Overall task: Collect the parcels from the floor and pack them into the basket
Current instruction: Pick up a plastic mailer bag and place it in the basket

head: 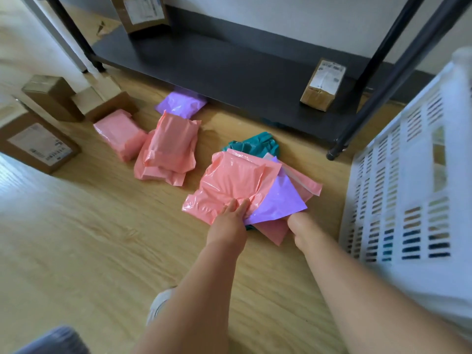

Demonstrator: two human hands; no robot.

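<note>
Pink slick-plastic parcel, pinched by left hand near white slatted basket, could slip loose; right hand grip was hidden.

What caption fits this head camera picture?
Left hand holds the pile of parcels, right hand beneath it, beside the white basket.

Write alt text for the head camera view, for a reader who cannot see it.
Two bare hands at a pile of soft parcels on a wooden floor: the left hand pinches the top pink parcel, the right hand reaches under a purple parcel. A white slatted basket is at right; more pink parcels, cardboard boxes and a black shelf lie beyond.
</note>
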